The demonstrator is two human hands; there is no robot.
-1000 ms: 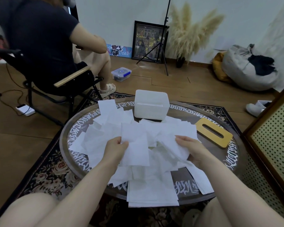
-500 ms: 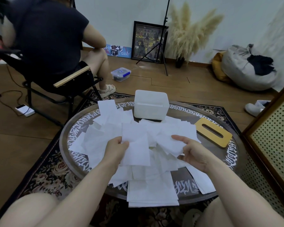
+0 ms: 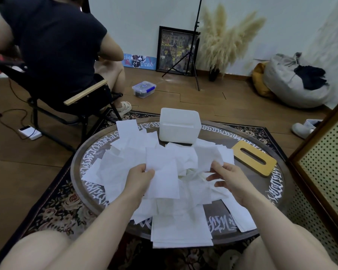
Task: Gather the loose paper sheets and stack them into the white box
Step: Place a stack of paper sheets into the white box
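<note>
- Since a second ago, right hand (image 3: 229,179) has lifted off the pile and now pinches the lower edge of a crumpled sheet (image 3: 207,158) between thumb and fingers.
- Left hand (image 3: 140,179) is unchanged, gripping a flat sheet (image 3: 162,178) by its left edge.
- Step: gathering. Most loose sheets (image 3: 125,152) are spread over the round table (image 3: 277,184).
- White box (image 3: 180,125) sits at the far rim; I can't see any sheets in it.
- Next: bring both sheets together, square the edges, reach forward to the box.
</note>
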